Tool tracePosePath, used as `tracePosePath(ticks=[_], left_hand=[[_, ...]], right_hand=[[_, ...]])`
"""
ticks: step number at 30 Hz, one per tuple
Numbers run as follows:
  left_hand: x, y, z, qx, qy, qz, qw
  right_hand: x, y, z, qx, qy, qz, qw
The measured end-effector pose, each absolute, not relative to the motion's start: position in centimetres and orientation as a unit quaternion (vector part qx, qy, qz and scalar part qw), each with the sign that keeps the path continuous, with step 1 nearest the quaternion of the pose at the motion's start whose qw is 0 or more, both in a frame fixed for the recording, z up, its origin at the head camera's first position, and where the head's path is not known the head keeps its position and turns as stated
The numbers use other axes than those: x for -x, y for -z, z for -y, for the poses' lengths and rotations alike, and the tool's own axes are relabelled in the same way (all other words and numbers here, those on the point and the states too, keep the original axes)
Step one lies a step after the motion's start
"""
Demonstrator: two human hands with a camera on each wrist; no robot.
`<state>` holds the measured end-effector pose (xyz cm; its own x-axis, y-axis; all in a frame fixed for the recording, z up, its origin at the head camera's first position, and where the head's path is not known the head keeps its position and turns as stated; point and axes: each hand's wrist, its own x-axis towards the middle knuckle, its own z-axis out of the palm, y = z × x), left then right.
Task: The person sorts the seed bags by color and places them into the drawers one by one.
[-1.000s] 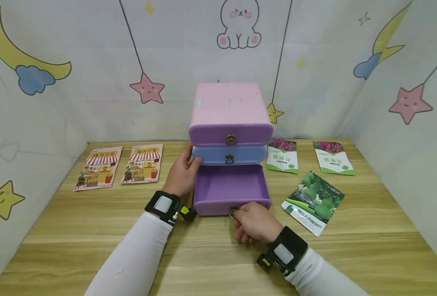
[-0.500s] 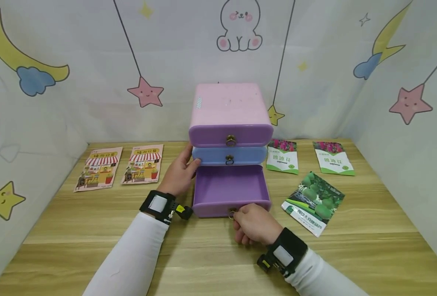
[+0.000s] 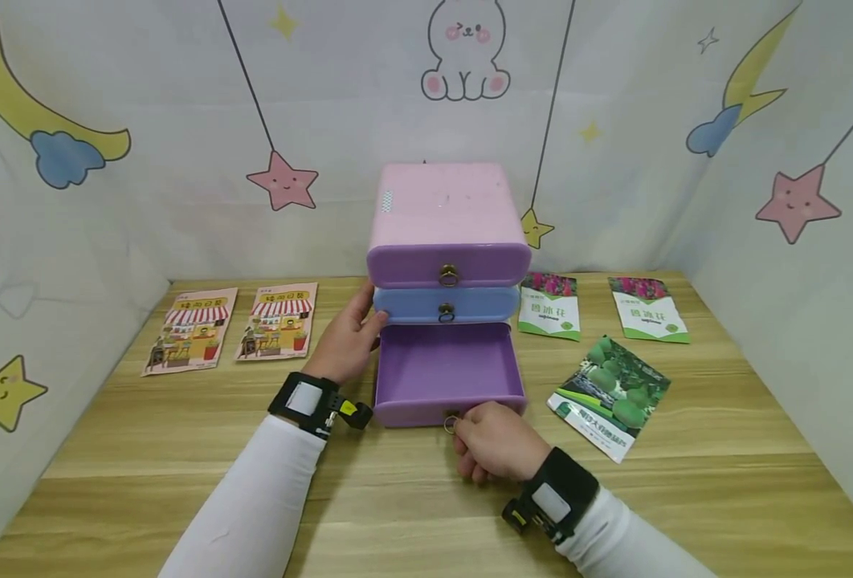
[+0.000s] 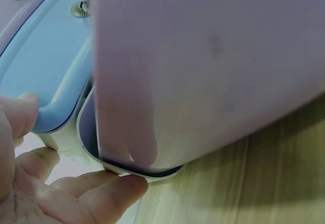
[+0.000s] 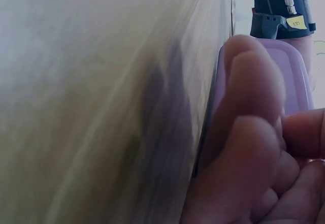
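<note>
Right hand (image 3: 502, 443) pinches ring pull (image 3: 446, 425) of purple bottom drawer (image 3: 444, 377), which stands out beneath blue drawer (image 3: 412, 305). Left hand (image 3: 345, 341), fingers spread, touches left side of cabinet (image 3: 444, 205), thumb at blue drawer's edge.

The bottom drawer (image 3: 412, 414) stands slightly further out than in the earlier head views, its front nearer the person. The right hand (image 3: 499, 441) has come back toward the person with it. The left hand (image 3: 343, 341) has eased a little outward to the left, and its sleeve (image 3: 246, 498) likewise; its wrist camera (image 3: 357, 415), which overlapped the drawer's front corner a second ago, now sits just left of it.
</note>
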<state>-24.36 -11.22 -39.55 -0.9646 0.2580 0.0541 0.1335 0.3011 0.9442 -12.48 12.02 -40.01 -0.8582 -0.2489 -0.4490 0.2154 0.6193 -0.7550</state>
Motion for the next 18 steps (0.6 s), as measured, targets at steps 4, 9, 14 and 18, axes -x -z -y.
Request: tracePosePath(ticks=[4,9,14,18], left_hand=[[23.5,38.2,10.9,-0.121,-0.584,-0.800,0.066],[23.0,37.5,10.8,-0.121,-0.577,-0.805,0.068],[23.5,38.3,10.9,-0.119,-0.576,-0.806,0.065],[24.4,39.7,11.2,-0.124,-0.577,-0.805,0.058]], right_hand=[[12.4,40.0,-12.5,0.031,0.426,-0.865,0.263],[12.3,39.1,-13.5,0.065,0.409,-0.874,0.253],[12.6,36.5,-15.6,0.043,0.436,-0.867,0.236],[13.8,34.7,-18.8,0.004,0.438,-0.880,0.185]])
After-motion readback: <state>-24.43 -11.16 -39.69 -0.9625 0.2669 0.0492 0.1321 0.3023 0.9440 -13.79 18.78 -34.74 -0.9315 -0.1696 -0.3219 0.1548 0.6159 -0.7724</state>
